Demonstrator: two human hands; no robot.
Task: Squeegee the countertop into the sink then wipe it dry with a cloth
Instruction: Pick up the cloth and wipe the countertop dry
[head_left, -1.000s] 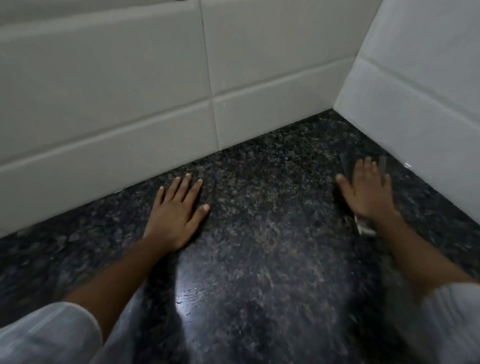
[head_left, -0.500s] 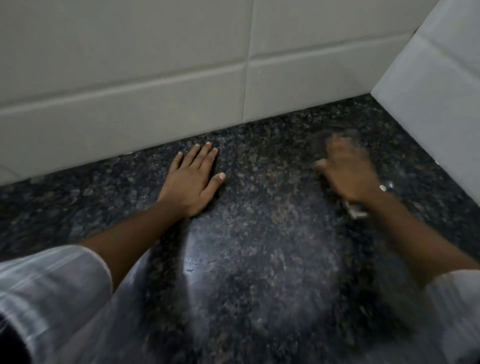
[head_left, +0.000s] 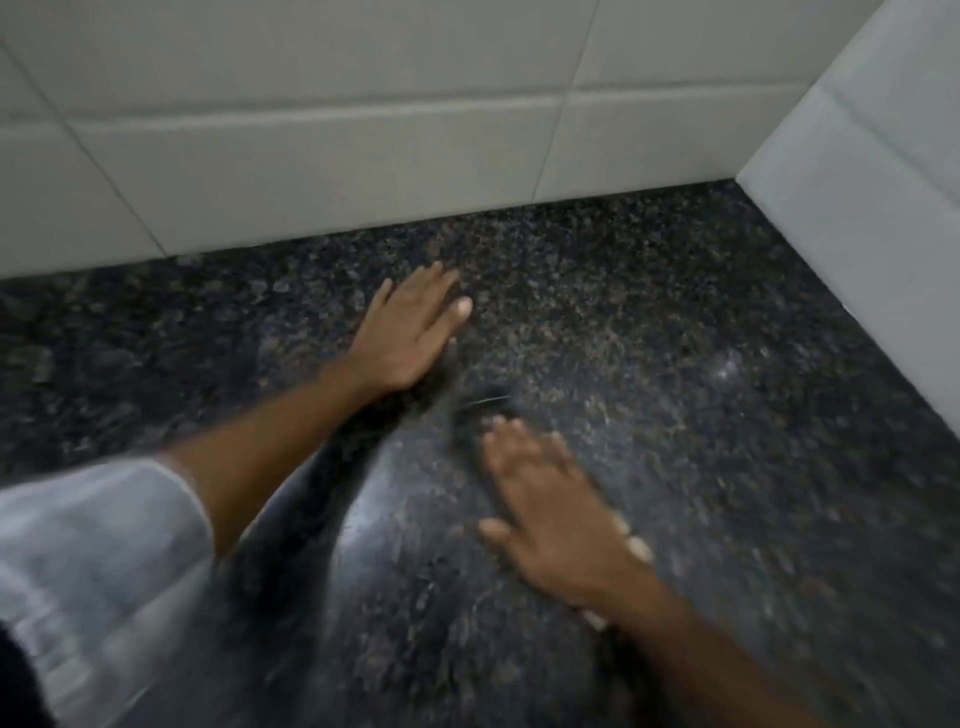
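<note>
The dark speckled granite countertop (head_left: 701, 322) fills the view and has a wet sheen in the middle. My left hand (head_left: 410, 332) lies flat on it near the back wall, palm down, holding nothing. My right hand (head_left: 550, 514) is motion-blurred and presses down on a squeegee (head_left: 485, 401). Its dark blade shows just beyond my fingertips, and a pale bit of handle peeks out by my wrist. The blade sits close to my left wrist. No sink or cloth is in view.
White wall tiles (head_left: 363, 156) run along the back of the counter. A second tiled wall (head_left: 883, 182) closes the right side, making a corner at the far right. My light sleeves show at the bottom left.
My right hand has swept the squeegee left and toward me, away from the right wall, ending near my left wrist. My left hand stays flat on the counter.
</note>
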